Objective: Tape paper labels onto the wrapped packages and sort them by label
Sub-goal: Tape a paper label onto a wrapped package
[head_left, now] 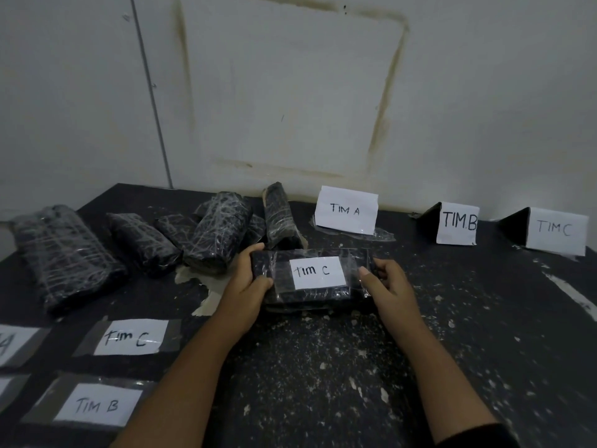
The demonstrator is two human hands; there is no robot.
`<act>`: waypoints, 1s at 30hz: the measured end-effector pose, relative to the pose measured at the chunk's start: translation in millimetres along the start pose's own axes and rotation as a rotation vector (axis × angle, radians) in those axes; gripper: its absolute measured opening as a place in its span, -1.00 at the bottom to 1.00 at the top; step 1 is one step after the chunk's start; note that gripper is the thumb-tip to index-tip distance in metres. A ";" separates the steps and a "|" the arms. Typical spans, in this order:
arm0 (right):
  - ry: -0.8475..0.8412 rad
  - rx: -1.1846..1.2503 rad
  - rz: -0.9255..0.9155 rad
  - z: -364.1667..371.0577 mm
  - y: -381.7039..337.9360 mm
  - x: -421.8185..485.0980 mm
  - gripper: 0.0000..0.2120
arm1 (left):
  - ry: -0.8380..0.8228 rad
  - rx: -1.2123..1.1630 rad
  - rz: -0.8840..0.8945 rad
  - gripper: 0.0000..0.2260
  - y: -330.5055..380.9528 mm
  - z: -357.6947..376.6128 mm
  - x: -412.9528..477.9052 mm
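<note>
Nearest, left of the fingers (253,248), flat on the counter (323,367): loose labels (130,337) reading TIM B and TIM C. Held between left hand (248,282) and right hand (384,286), fingers curled around both ends: black wrapped package (310,295) with taped label (318,272) TIM C on top. Beyond the fingers, unlabelled bundles (219,231) to the left, standing signs (346,210) TIM A, TIM B, TIM C to the right.

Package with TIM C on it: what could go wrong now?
The tape over the label looks crinkled where the left hand and right hand grip the package, so it might peel. The TIM B sign stands beside the TIM C sign, so the package could land at the wrong one.
</note>
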State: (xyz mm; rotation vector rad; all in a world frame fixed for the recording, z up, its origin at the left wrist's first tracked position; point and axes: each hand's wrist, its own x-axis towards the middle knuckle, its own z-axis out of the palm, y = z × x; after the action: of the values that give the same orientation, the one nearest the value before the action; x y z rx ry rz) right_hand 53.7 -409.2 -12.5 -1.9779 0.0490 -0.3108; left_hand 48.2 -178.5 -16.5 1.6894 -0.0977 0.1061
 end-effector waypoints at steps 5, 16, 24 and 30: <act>0.008 -0.033 -0.006 1.7 -0.2 0.7 -0.65 | -0.041 0.138 0.008 -0.21 2.5 3.0 -4.1; 0.326 -0.545 0.017 30.1 -25.9 -13.3 0.00 | 0.181 -0.028 0.050 -0.53 6.6 23.7 -4.9; 0.404 -0.575 -0.012 34.7 -21.1 -5.3 -0.16 | 0.477 0.287 0.164 -0.55 3.2 35.8 0.2; 0.430 -0.381 -0.065 28.9 -7.3 8.1 -0.55 | 0.547 0.360 0.221 -0.71 -2.0 35.2 5.4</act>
State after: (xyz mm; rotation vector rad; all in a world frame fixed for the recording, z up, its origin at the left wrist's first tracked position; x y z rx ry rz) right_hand 67.7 -381.7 -15.4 -2.2550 0.3408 -0.8150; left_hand 54.2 -213.3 -21.9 1.9427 0.1555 0.7837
